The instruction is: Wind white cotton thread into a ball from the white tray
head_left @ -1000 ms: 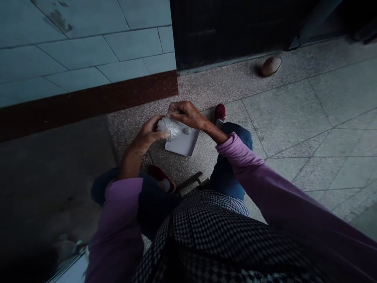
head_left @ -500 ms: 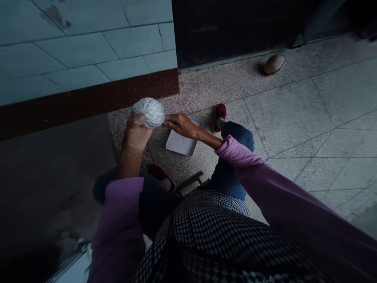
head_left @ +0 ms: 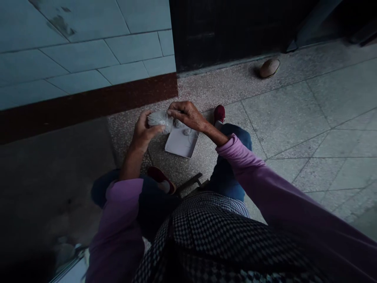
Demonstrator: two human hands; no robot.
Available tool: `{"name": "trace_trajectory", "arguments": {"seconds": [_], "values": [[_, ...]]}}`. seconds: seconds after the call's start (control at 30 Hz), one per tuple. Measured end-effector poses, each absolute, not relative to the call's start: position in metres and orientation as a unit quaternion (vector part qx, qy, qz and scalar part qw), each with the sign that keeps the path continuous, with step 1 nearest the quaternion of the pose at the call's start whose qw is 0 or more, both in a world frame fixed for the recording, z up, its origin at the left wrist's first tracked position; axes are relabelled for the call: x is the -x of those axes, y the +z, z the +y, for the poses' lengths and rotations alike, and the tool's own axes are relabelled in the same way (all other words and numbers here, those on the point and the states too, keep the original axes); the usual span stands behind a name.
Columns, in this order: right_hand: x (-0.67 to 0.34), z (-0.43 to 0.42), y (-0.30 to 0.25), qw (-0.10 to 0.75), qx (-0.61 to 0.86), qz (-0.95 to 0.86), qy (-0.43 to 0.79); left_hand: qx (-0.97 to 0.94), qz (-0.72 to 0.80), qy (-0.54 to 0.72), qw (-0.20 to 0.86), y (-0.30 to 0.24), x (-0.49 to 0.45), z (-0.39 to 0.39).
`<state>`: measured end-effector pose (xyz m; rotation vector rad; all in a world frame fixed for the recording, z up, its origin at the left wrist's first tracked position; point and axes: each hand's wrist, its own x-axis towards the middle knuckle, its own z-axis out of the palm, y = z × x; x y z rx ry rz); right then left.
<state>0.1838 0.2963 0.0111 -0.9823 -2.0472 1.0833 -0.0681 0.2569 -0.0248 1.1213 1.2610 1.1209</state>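
Hovering above a white tray on the floor, a white thread ball is gripped by the left hand and pinched by the right hand, a red shoe nearby.

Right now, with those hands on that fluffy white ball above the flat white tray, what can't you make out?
Head view:
Fluffy white ball: blurred, partly covered by the left hand; material unclear.
Right hand: whether its fingertips pinch a strand is too small to tell.
Small grey lumps in the flat white tray: too dim to identify.
Pale object at bottom left: cut off by the edge, in shadow.
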Motion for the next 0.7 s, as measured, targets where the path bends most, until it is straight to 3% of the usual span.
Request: {"name": "trace_trajectory", "arguments": {"seconds": [0.3,0.7], "values": [[-0.181,0.299,0.015,0.336,0.409,-0.668,0.523,-0.386,0.424,0.42,0.703,-0.002,0.065,0.241],[-0.172,0.303,-0.008,0.323,0.386,-0.676,0.538,-0.293,0.459,0.467,0.696,0.012,0.062,0.237]]}}
